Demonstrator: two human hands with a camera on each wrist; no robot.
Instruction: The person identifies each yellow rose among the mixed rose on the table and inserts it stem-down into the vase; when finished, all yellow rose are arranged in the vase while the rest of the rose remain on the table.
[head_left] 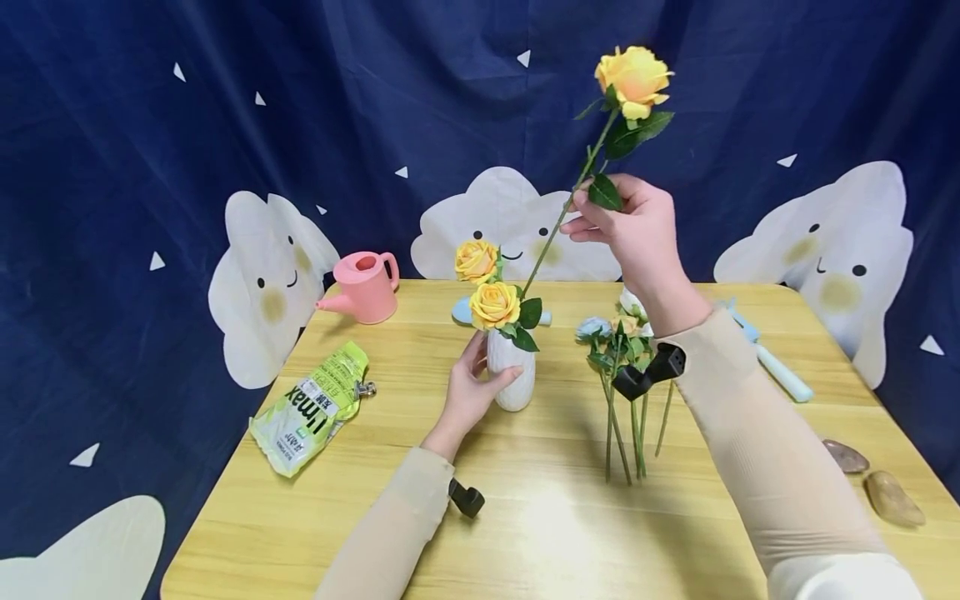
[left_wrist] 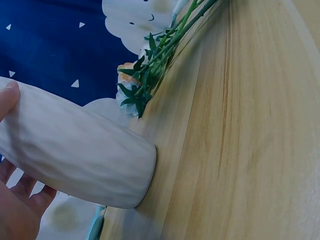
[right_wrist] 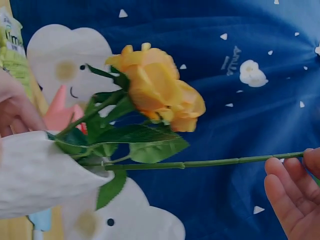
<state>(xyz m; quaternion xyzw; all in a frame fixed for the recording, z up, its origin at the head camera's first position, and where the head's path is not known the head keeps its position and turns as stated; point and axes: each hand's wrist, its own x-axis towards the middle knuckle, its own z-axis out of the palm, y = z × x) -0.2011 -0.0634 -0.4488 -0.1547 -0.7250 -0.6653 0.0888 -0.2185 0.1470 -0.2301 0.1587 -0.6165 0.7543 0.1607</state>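
Note:
My left hand [head_left: 474,377] grips a white ribbed vase [head_left: 514,379] standing on the wooden table [head_left: 525,517]. Two yellow roses [head_left: 486,285] stand in it. My right hand [head_left: 594,218], raised above the table, pinches the long green stem of a third yellow rose [head_left: 633,79]; the stem slants down to the vase mouth. In the left wrist view my fingers [left_wrist: 20,205] and thumb wrap the vase [left_wrist: 75,150]. The right wrist view has my fingers [right_wrist: 290,195] on the stem [right_wrist: 210,162], which enters the vase [right_wrist: 40,175] beside a yellow bloom [right_wrist: 155,90].
Several loose flowers [head_left: 622,337] lie right of the vase, stems toward me. A pink watering can [head_left: 363,287] stands at the back left, a green pouch [head_left: 311,408] lies at the left, a pale blue tool [head_left: 780,371] and two stones [head_left: 892,498] at the right.

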